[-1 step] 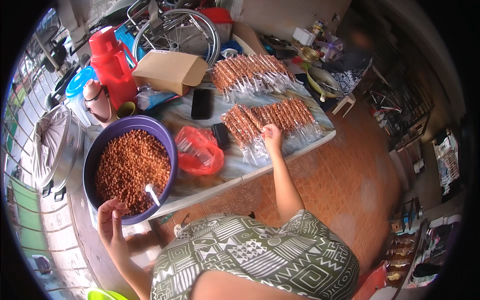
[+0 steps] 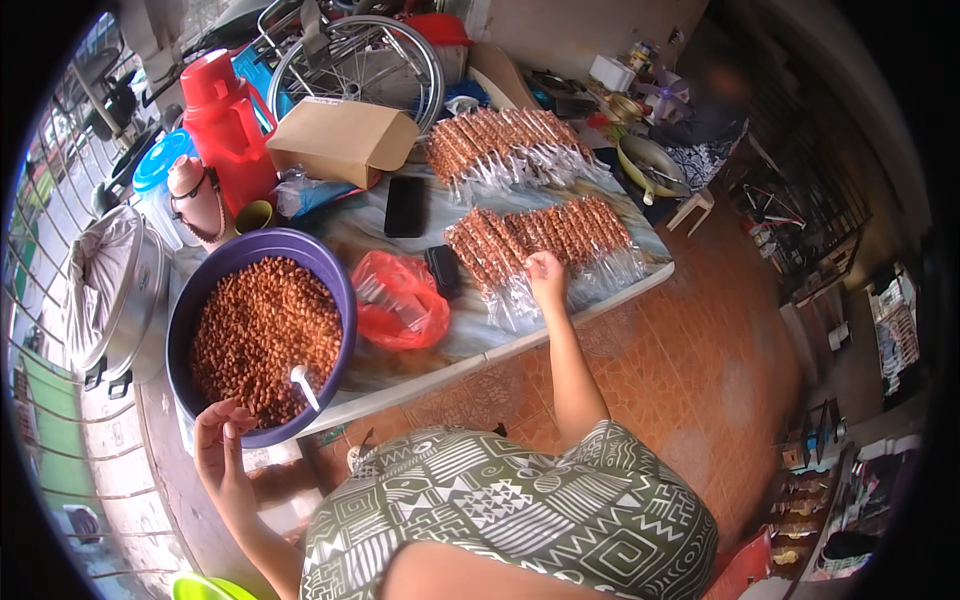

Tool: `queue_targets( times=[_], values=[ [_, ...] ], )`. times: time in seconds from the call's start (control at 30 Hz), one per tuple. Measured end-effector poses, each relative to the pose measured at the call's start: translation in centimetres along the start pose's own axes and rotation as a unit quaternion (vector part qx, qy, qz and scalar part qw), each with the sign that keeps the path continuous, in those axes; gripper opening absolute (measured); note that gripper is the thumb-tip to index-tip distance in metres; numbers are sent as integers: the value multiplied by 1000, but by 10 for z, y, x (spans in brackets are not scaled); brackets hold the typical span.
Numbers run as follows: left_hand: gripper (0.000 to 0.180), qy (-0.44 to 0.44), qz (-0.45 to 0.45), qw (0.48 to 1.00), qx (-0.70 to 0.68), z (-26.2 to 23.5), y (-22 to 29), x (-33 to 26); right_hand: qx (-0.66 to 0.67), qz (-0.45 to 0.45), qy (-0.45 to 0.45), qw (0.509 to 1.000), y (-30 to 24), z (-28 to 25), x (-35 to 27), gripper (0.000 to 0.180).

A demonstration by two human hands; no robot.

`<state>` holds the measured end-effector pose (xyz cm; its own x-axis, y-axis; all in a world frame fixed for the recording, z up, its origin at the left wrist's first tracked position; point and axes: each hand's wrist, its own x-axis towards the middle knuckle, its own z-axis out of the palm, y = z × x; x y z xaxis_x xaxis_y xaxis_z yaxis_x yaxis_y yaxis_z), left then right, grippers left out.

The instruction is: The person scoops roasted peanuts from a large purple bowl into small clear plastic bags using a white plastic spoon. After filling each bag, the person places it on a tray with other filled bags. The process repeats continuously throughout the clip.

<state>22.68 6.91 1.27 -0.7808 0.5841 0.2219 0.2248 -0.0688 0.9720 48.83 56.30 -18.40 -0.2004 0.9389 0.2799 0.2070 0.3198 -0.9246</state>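
A purple basin [image 2: 346,300] full of reddish-brown nuts [image 2: 260,320], apparently peanuts, stands at the table's left end. A white spoon [image 2: 304,386] is stuck in the nuts. My left hand [image 2: 222,445] hovers at the basin's near rim, fingers loosely bent and apart from the thumb, nothing visible in them. My right hand [image 2: 546,277] is closed at the near row of narrow clear plastic bags of nuts [image 2: 590,228], its fingers pinching one bag around its lower part. A second row of filled bags [image 2: 510,140] lies behind.
A red plastic bag [image 2: 400,305], a black case [image 2: 441,271] and a dark phone [image 2: 405,207] lie mid-table. Behind are a cardboard box [image 2: 340,140], red thermos [image 2: 225,130], pink bottle [image 2: 197,200] and wheelchair [image 2: 355,70]. A metal pot [image 2: 130,300] stands left. Another person [image 2: 700,120] sits far right.
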Motion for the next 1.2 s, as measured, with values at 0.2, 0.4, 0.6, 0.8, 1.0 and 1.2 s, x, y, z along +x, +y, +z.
queue_targets(
  times=[0.2,0.4,0.6,0.8,1.0,1.2],
  values=[
    [21,15,-7,1000,13,-20,-22,-1,-59,-48,-26,997,-9,-4,-2,8],
    [19,-33,27,999,17,-33,-32,37,-131,-51,44,989,-22,-7,-15,45],
    [21,-56,76,989,115,-70,-41,85,-301,-137,196,923,-130,-5,-80,65],
    [28,-76,74,994,11,-93,-65,114,-124,-206,-91,966,-297,84,-147,9],
    [31,-151,108,982,38,-110,-79,118,-266,-32,-123,955,-216,121,-120,15],
    [29,-33,87,996,-1,-130,-81,113,-407,-40,-59,911,-162,149,-112,22]
  ],
)
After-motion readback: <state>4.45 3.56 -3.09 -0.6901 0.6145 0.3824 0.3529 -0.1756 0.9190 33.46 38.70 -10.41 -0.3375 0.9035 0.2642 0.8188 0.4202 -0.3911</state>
